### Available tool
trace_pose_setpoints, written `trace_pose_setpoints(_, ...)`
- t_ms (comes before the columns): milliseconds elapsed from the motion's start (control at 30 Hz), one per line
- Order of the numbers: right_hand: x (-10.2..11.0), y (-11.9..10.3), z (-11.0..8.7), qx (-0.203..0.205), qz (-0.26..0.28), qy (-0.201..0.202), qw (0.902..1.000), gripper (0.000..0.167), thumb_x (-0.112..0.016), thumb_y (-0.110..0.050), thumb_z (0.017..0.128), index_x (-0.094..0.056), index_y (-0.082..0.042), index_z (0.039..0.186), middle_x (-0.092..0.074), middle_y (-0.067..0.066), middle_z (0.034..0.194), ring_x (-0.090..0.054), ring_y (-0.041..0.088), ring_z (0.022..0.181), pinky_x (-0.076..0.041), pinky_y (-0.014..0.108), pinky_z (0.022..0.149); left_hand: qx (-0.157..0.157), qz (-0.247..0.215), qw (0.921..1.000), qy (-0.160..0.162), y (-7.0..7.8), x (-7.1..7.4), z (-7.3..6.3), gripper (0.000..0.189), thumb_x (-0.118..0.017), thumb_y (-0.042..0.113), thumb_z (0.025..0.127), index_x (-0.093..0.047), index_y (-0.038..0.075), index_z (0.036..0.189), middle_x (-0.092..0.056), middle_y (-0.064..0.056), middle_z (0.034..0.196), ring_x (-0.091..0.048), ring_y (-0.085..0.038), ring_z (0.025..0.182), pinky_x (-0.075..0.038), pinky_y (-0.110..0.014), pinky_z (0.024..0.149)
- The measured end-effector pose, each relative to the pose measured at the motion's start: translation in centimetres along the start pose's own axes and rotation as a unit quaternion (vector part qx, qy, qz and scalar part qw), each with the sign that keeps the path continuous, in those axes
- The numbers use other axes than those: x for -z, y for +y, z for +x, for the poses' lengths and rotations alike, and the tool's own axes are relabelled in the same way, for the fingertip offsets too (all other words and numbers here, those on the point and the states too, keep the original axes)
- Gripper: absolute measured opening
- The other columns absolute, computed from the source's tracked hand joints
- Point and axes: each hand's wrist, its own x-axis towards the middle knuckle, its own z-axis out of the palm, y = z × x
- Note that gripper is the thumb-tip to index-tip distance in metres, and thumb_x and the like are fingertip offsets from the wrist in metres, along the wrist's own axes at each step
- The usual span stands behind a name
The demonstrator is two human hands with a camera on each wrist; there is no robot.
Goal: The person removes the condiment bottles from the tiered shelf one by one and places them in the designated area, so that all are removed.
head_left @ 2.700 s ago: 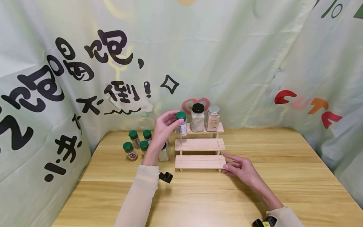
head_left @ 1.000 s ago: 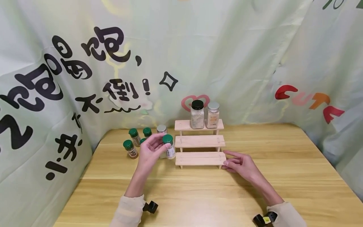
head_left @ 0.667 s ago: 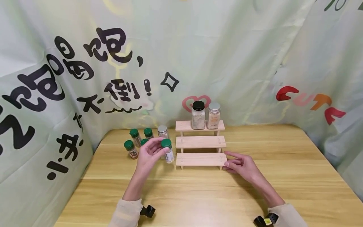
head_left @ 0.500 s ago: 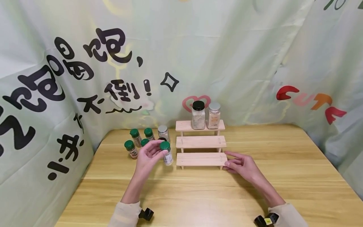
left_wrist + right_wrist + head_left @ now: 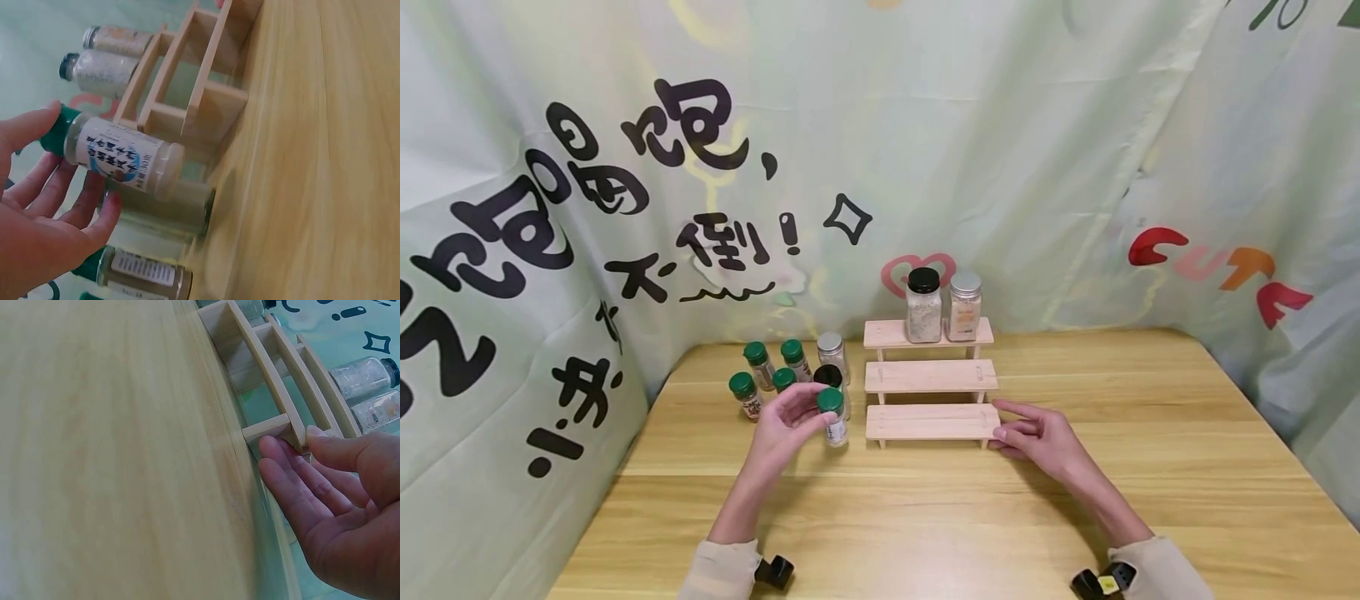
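In the head view my left hand [image 5: 784, 427] holds a small spice jar [image 5: 835, 425] by its green cap, just in front of a black-capped jar [image 5: 828, 377] left of the wooden rack. The left wrist view shows thumb and fingers on the cap of this white-labelled spice jar [image 5: 117, 153], its base raised off the table. My right hand [image 5: 1037, 437] pinches the right end of the three-step rack's lowest step [image 5: 932, 422]. Up close, the right thumb lies on top of that step [image 5: 272, 381], with fingers curled under its end.
On the top step [image 5: 887, 333] stand a black-capped jar [image 5: 923, 308] and a silver-capped jar [image 5: 965, 308]. Several green-capped jars [image 5: 758, 363] and another silver-capped jar [image 5: 831, 350] stand left of the rack. A printed curtain [image 5: 1037, 167] hangs behind the wooden table [image 5: 970, 517].
My left hand has brought the green-capped spice jar from the rack's top step down and toward me, to the left of the rack. The right hand keeps its place on the lowest step.
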Motion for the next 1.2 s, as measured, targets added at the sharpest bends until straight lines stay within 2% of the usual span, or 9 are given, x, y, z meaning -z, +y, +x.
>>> trace_pose_setpoints(167,-0.1,-0.1,0.0,-0.001,0.001,-0.002,1.0000,0.054,-0.063,0.002,0.100,-0.042,0.011,0.149,-0.068,0.032,0.116,-0.073,0.037,0.100,-0.061,0.038,0.087,0.008,0.020,0.9997,-0.015,-0.7,1.0,0.1,0.040,-0.082,0.001,0.086,-0.066,0.000,0.123,-0.068,-0.017,0.125,-0.065,-0.027,0.117,-0.054,-0.031,0.101)
trace_pose_setpoints(367,-0.1,-0.2,-0.1,-0.004,-0.002,0.000,1.0000,0.054,-0.063,0.001,0.100,-0.042,0.010,0.150,-0.069,0.031,0.116,-0.073,0.038,0.099,-0.061,0.038,0.087,0.022,0.020,0.9992,-0.028,-1.3,1.8,0.4,0.042,-0.080,-0.002,0.086,-0.064,-0.004,0.124,-0.067,-0.021,0.127,-0.065,-0.027,0.117,-0.054,-0.030,0.100)
trace_pose_setpoints(933,-0.1,-0.2,0.0,0.000,-0.005,0.000,1.0000,0.055,-0.064,0.001,0.100,-0.042,0.011,0.149,-0.068,0.032,0.117,-0.074,0.035,0.099,-0.061,0.037,0.087,0.060,0.009,0.9961,-0.065,-1.4,2.8,0.4,0.044,-0.081,-0.002,0.084,-0.063,-0.004,0.124,-0.063,-0.021,0.131,-0.062,-0.035,0.122,-0.056,-0.032,0.099)
trace_pose_setpoints(1200,0.1,-0.2,-0.1,0.005,-0.004,-0.007,1.0000,0.055,-0.064,-0.001,0.100,-0.042,0.010,0.150,-0.068,0.032,0.119,-0.074,0.033,0.099,-0.061,0.037,0.088,0.066,0.033,0.9942,-0.078,-1.5,2.8,0.7,0.045,-0.083,0.001,0.083,-0.063,-0.003,0.123,-0.065,-0.020,0.129,-0.063,-0.035,0.120,-0.056,-0.031,0.098)
